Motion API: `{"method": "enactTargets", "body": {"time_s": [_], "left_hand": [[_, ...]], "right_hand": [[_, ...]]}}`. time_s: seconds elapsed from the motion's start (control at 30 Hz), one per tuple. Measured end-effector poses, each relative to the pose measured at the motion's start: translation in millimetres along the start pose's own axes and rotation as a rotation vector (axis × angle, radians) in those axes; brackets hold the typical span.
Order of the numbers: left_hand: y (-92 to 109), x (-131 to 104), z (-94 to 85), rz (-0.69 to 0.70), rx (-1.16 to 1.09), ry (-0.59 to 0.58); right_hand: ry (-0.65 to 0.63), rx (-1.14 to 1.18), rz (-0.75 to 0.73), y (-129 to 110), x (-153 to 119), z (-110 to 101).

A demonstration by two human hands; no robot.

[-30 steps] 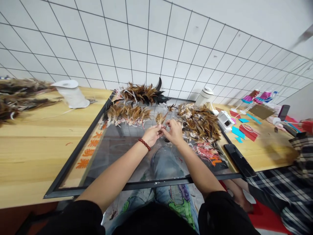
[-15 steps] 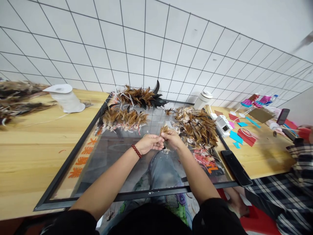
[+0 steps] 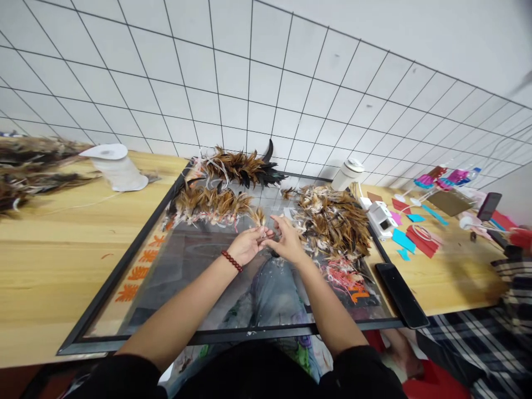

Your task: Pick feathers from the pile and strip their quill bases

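Observation:
Over the middle of a black-framed glass panel (image 3: 199, 266), my left hand (image 3: 248, 244) pinches a small brown feather (image 3: 258, 216) by its pale lower end, with the tip pointing up. My right hand (image 3: 286, 239) is close beside it, thumb and forefinger parted, the thumb near the left fingertips; no object shows between its fingers. A large heap of loose brown feathers (image 3: 334, 219) lies right of my hands. A row of brown feathers (image 3: 210, 204) with pinkish-white ends lies to the left. Behind it is a fuller brown and black feather strip (image 3: 245, 166).
A white roll (image 3: 118, 169) stands on the wooden table at left, near more dark feathers (image 3: 29, 172). At right are a white lidded cup (image 3: 348, 173), a white power adapter (image 3: 380, 219), pink shreds (image 3: 343, 275), a phone (image 3: 401, 293) and coloured pieces. Someone in plaid sits there.
The feather, earlier between both hands, is now in my left hand's fingers, slightly further left. My right hand's fingers have opened and come away from it.

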State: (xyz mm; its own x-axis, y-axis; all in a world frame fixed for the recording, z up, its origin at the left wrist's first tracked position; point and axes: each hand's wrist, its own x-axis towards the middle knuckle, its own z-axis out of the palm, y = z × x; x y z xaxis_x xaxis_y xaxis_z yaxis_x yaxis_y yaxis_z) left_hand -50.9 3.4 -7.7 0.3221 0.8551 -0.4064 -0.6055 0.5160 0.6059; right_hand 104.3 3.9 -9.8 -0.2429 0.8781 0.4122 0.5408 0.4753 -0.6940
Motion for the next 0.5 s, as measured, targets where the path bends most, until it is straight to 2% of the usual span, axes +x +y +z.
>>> {"method": "enactTargets", "body": {"time_s": [0.13, 0.27, 0.37, 0.4, 0.47, 0.5], "left_hand": [[-5, -1, -0.5, -0.003, -0.009, -0.009], [-3, 2, 1.7, 0.044, -0.066, 0.024], [24, -10, 17.6, 0.165, -0.225, 0.007], [37, -19, 25.5, 0.233, -0.289, -0.045], [64, -48, 40.9, 0.388, -0.386, -0.145], [76, -65, 46.5, 0.485, -0.398, -0.156]], "right_hand": [[0.046, -0.198, 0.005, -3, -4, 4], [0.106, -0.209, -0.003, -18, -4, 3], [0.124, -0.039, -0.037, -44, -2, -1], [0.147, 0.064, 0.005, -54, -1, -1], [0.183, 0.335, 0.212, -73, 2, 6], [0.159, 0.507, 0.347, -81, 3, 13]]}}
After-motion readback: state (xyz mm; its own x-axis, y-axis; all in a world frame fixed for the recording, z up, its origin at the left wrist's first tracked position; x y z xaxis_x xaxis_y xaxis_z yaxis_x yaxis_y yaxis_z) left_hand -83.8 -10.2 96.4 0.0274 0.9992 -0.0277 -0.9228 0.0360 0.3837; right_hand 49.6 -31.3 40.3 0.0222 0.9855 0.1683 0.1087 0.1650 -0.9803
